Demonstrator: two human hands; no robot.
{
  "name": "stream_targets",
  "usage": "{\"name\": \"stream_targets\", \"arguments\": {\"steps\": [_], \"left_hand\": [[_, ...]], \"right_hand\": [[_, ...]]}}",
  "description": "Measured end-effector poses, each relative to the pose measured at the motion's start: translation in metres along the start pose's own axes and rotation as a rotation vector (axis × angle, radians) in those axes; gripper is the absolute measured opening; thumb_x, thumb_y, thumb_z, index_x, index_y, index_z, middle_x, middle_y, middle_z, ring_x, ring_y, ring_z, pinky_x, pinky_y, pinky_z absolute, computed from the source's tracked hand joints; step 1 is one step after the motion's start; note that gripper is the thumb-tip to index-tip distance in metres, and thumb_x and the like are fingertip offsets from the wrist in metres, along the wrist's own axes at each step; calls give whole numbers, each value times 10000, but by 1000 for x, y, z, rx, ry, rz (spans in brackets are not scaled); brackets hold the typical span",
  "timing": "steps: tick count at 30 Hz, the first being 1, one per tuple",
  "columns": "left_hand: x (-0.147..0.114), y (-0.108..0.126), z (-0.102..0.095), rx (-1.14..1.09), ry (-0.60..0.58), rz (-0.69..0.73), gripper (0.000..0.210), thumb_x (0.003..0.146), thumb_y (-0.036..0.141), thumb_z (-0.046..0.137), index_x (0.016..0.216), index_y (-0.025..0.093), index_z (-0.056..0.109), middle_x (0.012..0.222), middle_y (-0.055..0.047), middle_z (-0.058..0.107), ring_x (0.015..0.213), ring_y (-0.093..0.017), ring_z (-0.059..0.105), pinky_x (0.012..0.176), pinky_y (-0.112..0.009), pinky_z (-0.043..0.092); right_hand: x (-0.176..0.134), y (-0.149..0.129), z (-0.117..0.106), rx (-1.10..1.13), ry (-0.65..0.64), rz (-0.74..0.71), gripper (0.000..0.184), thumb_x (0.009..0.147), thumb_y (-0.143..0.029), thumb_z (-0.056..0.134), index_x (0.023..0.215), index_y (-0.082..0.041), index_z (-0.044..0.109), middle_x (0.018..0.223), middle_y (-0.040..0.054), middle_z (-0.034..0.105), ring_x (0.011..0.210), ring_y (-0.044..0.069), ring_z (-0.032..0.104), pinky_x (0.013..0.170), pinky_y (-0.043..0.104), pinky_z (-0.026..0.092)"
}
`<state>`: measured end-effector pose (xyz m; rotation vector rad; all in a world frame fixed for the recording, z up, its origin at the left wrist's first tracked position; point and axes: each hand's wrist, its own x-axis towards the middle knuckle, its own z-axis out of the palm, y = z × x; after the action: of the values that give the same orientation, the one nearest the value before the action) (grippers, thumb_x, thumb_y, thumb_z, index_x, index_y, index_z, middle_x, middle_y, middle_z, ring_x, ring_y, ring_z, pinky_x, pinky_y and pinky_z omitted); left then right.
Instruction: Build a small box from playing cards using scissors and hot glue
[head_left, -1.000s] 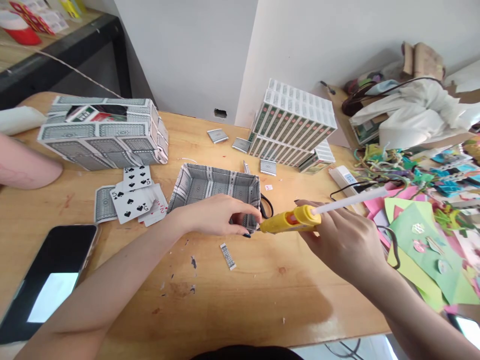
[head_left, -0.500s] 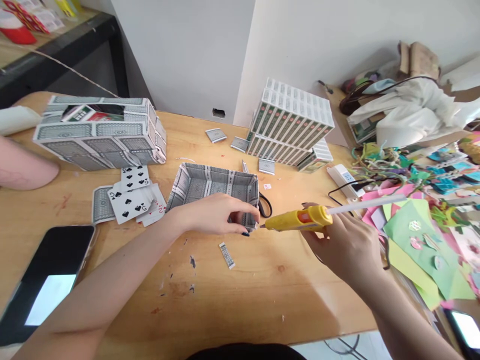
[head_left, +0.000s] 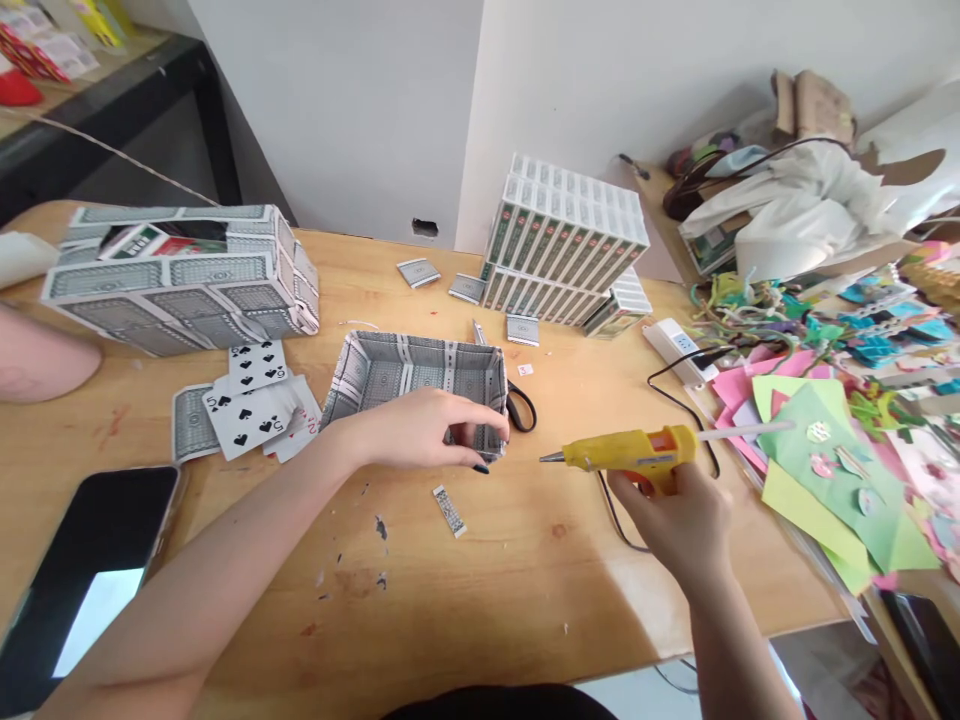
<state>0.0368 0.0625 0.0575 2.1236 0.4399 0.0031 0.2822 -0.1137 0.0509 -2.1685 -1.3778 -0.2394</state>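
My left hand (head_left: 431,430) grips the near right corner of an open box made of playing cards (head_left: 416,362), thumb outside and fingers over the rim. My right hand (head_left: 679,520) is closed round the handle of a yellow glue gun (head_left: 630,452). Its metal nozzle points left and stays a short way apart from the box corner. A white glue stick (head_left: 746,430) sticks out of the gun's back end. On the table in front of the box lies a small cut strip of card (head_left: 450,511).
A larger card-covered box (head_left: 180,290) stands at the back left, near loose playing cards (head_left: 251,412) and a phone (head_left: 82,560). Stacked card packs (head_left: 566,240) stand at the back. Black-handled scissors (head_left: 523,408) lie behind the box. A power strip (head_left: 679,350) and coloured paper (head_left: 840,480) are at right. Another person's arm (head_left: 45,355) shows at left.
My right hand has drawn the glue gun away from the box corner, to the right, and turned it more level. My left hand keeps its hold. The view has shifted slightly.
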Motion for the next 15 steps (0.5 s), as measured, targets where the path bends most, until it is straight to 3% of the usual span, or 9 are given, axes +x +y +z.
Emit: {"name": "stream_targets", "arguments": {"steps": [3,6,9,15], "left_hand": [[0,0,0,-17,-13,-27,355,821,299,647,1172,340,606,965,31,680,757,-109,606,662,-207,414],[-1,0,0,-19,-16,-52,414,767,338,710,1168,342,607,948,34,672,768,-120,600,651,-208,409],[0,-1,2,-18,-15,-54,455,725,329,747,1159,339,609,952,35,663,778,-127,594,653,-211,405],[1,-2,3,0,-7,-33,361,790,305,685,1142,330,607,904,41,662,746,-117,580,650,-210,388]], "right_hand": [[-6,7,1,258,-23,325,340,615,-322,751,533,-209,441,391,-68,441,326,94,414,301,208,311],[-8,17,5,568,-15,539,297,610,-332,776,608,-166,531,435,-48,491,355,102,443,321,218,319],[-7,22,8,737,28,642,295,589,-318,798,687,-139,585,503,-23,553,423,114,496,373,226,360],[-7,12,9,704,48,748,295,573,-308,802,716,-135,611,594,0,605,488,103,511,424,222,372]]}}
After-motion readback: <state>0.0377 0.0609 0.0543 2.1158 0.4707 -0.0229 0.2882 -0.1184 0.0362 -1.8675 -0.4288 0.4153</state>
